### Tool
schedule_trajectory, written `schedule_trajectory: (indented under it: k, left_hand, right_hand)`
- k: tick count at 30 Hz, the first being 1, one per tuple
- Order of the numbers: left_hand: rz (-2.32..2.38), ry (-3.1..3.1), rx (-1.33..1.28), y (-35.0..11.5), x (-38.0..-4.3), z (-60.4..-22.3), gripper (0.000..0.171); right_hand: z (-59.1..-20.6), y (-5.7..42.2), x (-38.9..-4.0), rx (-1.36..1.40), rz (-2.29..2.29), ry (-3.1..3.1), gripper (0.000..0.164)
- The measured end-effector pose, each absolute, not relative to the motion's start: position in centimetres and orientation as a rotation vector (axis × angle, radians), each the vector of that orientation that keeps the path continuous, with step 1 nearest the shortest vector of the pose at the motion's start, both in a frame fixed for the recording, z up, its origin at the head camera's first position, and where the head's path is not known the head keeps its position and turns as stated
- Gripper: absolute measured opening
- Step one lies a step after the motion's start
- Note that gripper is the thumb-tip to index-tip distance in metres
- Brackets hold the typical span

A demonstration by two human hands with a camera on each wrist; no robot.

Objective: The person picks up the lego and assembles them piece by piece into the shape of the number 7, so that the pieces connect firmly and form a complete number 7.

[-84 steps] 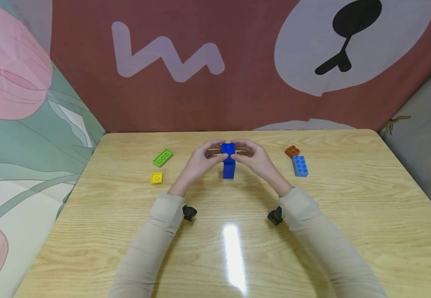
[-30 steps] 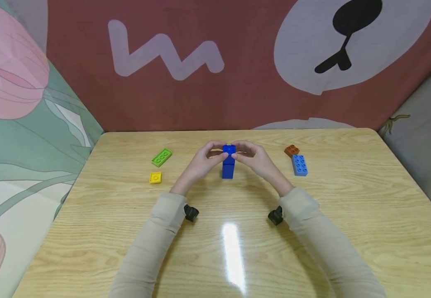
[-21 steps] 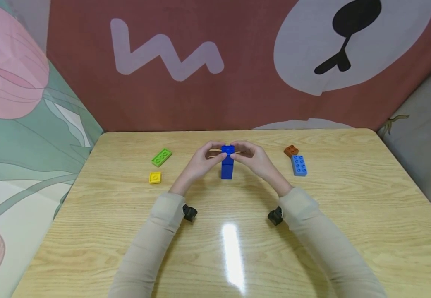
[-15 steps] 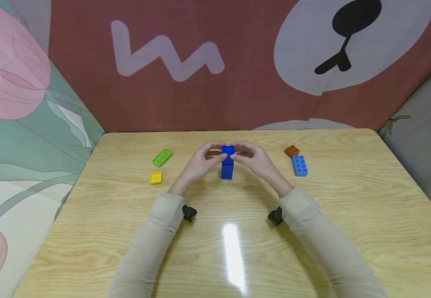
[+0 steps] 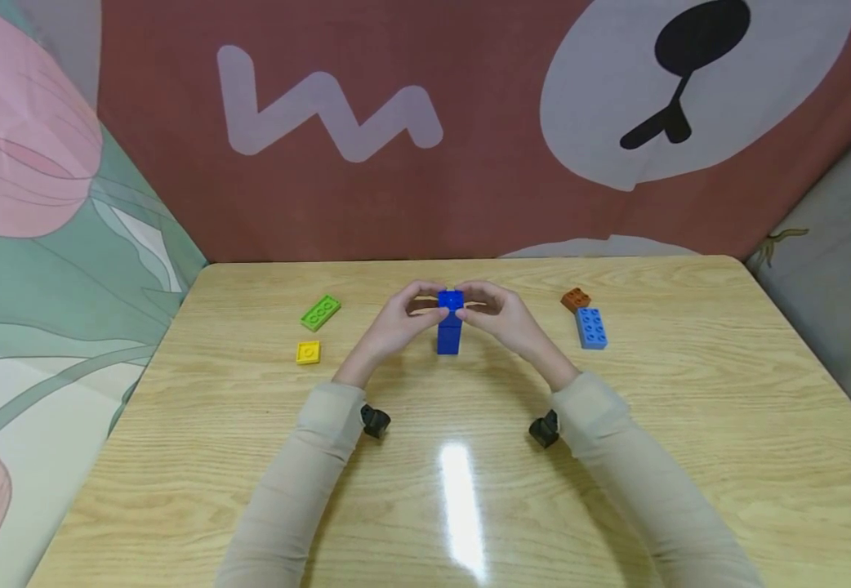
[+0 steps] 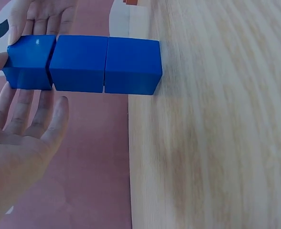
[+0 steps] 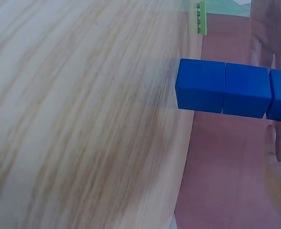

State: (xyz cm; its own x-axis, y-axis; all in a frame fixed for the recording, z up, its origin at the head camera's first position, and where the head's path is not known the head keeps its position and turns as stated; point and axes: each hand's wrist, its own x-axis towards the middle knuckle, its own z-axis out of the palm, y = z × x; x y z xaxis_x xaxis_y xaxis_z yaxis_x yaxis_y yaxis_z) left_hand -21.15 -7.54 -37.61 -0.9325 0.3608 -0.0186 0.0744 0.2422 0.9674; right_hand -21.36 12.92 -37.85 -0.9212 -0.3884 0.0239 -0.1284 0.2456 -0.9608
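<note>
Three blue blocks [image 6: 83, 64] are stacked in an upright column, its base rested on the counter [image 5: 175, 457]. The top blue block [image 5: 451, 300] is pinched between thumbs and fingers by the left hand [image 5: 402, 315] and the right hand [image 5: 501, 314], one at each side. A narrow gap can be seen beneath that block. Well to the left, a green brick [image 5: 320, 312] and a yellow brick [image 5: 308, 353] are laid apart; to the right, a brown brick [image 5: 576, 299] is set close behind a light-blue brick [image 5: 591, 328].
</note>
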Motion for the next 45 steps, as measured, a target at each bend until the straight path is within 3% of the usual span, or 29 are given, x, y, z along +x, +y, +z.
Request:
schedule_trajectory:
  k: [45]
  left_hand:
    - [1.751,2.294,0.393,-7.59,-21.71,-38.22,0.037]
  right_hand:
    - [-38.22,12.84,-22.1,-0.503,-1.723,2.306,0.044]
